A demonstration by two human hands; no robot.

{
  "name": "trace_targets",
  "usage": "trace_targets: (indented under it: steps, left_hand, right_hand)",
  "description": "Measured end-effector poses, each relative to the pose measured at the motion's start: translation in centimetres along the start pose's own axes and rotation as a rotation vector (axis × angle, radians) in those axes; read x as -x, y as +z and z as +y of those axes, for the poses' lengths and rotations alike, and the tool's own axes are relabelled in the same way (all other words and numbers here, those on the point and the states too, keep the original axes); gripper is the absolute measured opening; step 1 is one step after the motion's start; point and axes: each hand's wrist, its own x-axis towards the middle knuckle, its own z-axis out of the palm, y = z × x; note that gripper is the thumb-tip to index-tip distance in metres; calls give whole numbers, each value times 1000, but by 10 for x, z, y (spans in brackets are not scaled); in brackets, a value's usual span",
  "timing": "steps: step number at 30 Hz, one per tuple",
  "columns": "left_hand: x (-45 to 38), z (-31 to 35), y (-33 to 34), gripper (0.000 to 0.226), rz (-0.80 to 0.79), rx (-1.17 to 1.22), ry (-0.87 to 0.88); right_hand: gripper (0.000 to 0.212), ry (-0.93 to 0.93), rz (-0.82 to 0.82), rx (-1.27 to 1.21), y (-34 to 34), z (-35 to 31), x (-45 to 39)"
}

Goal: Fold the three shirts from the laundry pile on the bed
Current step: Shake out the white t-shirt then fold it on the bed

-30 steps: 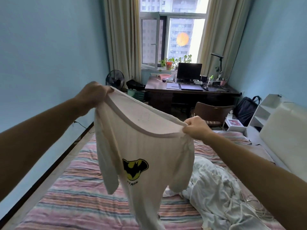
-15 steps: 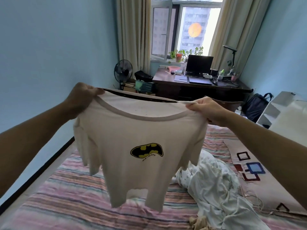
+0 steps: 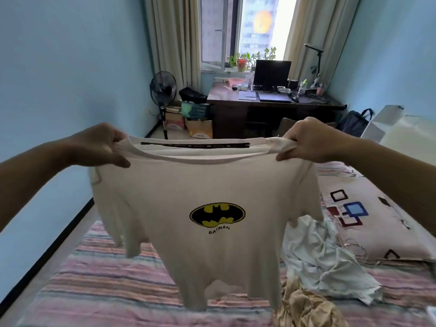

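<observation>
Head view: two forearms are entering frame, one from the lower left, one from the right edge. Both are showing bare from frame edge to wrist; no sleeve, cuff or hem is appearing on either. The left hand (image 3: 99, 145) is wearing no glove, and no ring, watch or band is showing at its wrist. The right hand (image 3: 309, 140) is likewise going ungloved, wrist unadorned. Knuckles and thumbs are showing; nails are reading too small to tell. Upper arms and torso are lying outside the frame.
</observation>
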Motion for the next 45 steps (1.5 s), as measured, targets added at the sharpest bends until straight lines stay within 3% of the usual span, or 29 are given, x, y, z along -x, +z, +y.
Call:
trace_targets:
  steps: [3, 8, 12, 15, 18, 23, 24, 27, 28, 35, 38, 40, 43, 45]
  left_hand:
    - [4, -26, -10, 34, 73, -24, 111]
    - [19, -69, -27, 39, 95, -45, 199]
    - [36, -96, -44, 8, 51, -38, 216]
    - [48, -107, -55, 6, 41, 8, 248]
    - [60, -115, -61, 7, 21, 75, 234]
    - [87, -124, -61, 9, 2, 177, 209]
    - [94, -123, -61, 13, -10, 178, 214]
    - [114, -122, -60, 57, -62, 210, 187]
    - [119, -122, -58, 59, -67, 238, 169]
    - [149, -110, -41, 13, -44, 289, 149]
    - [156, -112, -38, 55, -86, 379, 116]
    - [153, -121, -36, 66, -110, 405, 81]
    - [138, -134, -29, 66, -84, 393, 59]
    - [122, -142, -20, 42, -92, 390, 35]
  right_hand:
    - [20, 9, 77, 113, 5, -20, 5]
    - [18, 79, 64, 209, 17, -60, 18]
    - [20, 157, 49, 194, 28, -87, 35]
    - [23, 210, 20, 188, 33, -104, 50]
    - [36, 239, 13, 164, 30, -119, 60]
    - [31, 261, -29, 69, 21, -131, 78]
    - [32, 251, -24, 51, 21, -131, 82]
    - [27, 227, -20, 48, 20, -128, 94]
    - [26, 224, -27, 40, 21, -127, 99]
    - [29, 185, -80, -82, 17, -122, 127]
    - [27, 177, -109, -129, 15, -121, 128]
    - [26, 185, -141, -177, 16, -122, 125]
    - [22, 199, -165, -184, 22, -119, 109]
    - [26, 216, -186, -145, 32, -111, 90]
